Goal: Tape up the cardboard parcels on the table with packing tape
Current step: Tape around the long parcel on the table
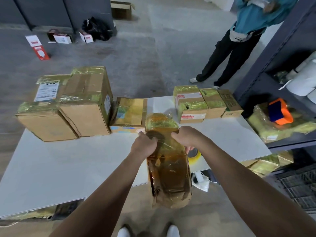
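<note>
A long brown parcel (168,170) wrapped in glossy yellowish tape is held up over the near edge of the white table (68,165). My left hand (142,145) grips its left side near the top. On its right side my right hand (185,137) grips it too, fingers curled behind the edge. A roll of packing tape (195,155) lies on the table just behind the parcel, partly hidden by it and my right hand.
Two big taped boxes (68,103) stand at the table's back left, a flat taped box (130,113) in the middle, three small boxes (205,103) at the back right. A person (239,40) stands beyond the table. Dark shelving (282,93) with an orange tape dispenser (280,112) is right.
</note>
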The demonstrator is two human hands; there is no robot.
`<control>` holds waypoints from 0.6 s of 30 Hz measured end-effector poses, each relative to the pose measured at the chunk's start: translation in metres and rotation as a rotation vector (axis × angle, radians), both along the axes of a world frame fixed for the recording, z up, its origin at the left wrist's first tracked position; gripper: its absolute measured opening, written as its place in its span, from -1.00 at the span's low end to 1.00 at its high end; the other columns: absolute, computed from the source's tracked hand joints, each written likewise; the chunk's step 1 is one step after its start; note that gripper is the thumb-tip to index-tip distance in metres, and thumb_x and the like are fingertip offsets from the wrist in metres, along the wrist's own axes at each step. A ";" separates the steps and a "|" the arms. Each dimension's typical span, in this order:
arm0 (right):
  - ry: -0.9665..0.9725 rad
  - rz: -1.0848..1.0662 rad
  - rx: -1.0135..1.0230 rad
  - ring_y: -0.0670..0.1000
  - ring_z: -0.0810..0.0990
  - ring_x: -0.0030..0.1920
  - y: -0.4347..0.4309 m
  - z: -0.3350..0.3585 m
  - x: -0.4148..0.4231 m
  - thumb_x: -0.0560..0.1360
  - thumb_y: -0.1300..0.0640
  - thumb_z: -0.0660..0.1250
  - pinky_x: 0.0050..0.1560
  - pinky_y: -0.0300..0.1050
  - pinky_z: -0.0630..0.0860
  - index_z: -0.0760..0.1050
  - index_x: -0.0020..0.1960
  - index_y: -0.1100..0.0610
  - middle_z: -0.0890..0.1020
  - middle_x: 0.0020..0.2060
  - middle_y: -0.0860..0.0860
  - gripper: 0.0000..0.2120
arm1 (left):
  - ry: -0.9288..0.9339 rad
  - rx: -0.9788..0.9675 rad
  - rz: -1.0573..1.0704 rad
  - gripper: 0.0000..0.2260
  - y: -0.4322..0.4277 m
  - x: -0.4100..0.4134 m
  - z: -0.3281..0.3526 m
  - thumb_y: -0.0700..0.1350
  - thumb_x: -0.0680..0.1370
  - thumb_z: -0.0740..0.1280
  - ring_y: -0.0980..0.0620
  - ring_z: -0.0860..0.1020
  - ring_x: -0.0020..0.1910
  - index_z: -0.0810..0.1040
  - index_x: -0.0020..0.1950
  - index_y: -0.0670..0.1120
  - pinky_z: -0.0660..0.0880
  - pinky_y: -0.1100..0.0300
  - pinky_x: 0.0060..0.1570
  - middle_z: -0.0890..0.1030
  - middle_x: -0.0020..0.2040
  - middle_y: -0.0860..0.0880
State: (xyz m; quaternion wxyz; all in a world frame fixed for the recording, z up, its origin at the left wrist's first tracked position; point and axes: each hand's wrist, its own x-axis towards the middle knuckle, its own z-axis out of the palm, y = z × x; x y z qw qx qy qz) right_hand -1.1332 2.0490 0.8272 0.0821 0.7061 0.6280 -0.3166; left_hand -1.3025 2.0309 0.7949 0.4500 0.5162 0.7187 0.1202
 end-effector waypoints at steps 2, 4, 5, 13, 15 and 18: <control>-0.008 0.016 0.024 0.01 0.59 -0.55 -0.002 0.001 -0.004 0.64 -0.08 0.02 0.03 0.02 0.62 0.30 -0.41 0.17 0.55 -0.58 0.14 -0.48 | -0.020 0.009 0.032 -0.56 -0.004 -0.003 -0.001 0.02 0.63 0.17 -0.14 0.52 0.12 0.23 0.42 -0.18 0.48 -0.01 0.08 0.53 0.22 -0.15; -0.003 0.023 0.046 0.01 0.59 -0.54 -0.003 0.004 -0.009 0.63 -0.09 0.03 0.03 0.00 0.62 0.28 -0.41 0.16 0.56 -0.58 0.12 -0.48 | -0.038 0.029 0.065 -0.59 -0.007 -0.008 -0.002 0.04 0.64 0.17 -0.15 0.50 0.12 0.27 0.40 -0.16 0.46 0.00 0.12 0.53 0.23 -0.15; 0.002 0.031 0.061 0.00 0.60 -0.54 -0.002 0.004 -0.011 0.63 -0.10 0.04 0.00 -0.03 0.61 0.28 -0.40 0.15 0.55 -0.60 0.09 -0.50 | -0.050 0.039 0.076 -0.59 -0.008 -0.011 -0.003 0.05 0.64 0.17 -0.16 0.50 0.15 0.27 0.40 -0.15 0.45 0.00 0.15 0.53 0.24 -0.15; 0.251 -0.078 0.143 0.02 0.68 -0.35 0.003 0.003 -0.028 0.67 -0.13 0.05 -0.23 -0.08 0.56 0.37 0.14 0.16 0.64 -0.22 0.10 -0.64 | -0.121 0.172 0.152 -0.59 -0.018 -0.042 -0.010 -0.08 0.69 0.09 -0.17 0.48 0.26 0.20 0.56 0.04 0.38 0.07 0.21 0.48 0.38 -0.14; 0.359 -0.124 0.119 0.01 0.68 -0.31 0.003 -0.002 -0.030 0.67 -0.08 0.08 -0.20 -0.08 0.59 0.37 0.28 0.17 0.63 -0.12 0.07 -0.64 | -0.089 0.185 0.171 -0.58 -0.016 -0.053 -0.015 -0.16 0.67 0.07 -0.12 0.52 0.05 0.26 0.54 0.07 0.44 0.11 0.12 0.46 0.35 -0.19; 0.300 -0.044 0.098 0.04 0.60 0.07 -0.002 -0.011 -0.031 0.64 -0.13 0.17 -0.02 -0.10 0.44 0.27 0.45 0.15 0.53 0.26 0.04 -0.50 | -0.015 0.147 0.177 -0.61 -0.013 -0.067 -0.016 -0.14 0.65 0.07 -0.17 0.51 0.10 0.36 0.49 -0.01 0.48 0.05 0.16 0.40 0.34 -0.22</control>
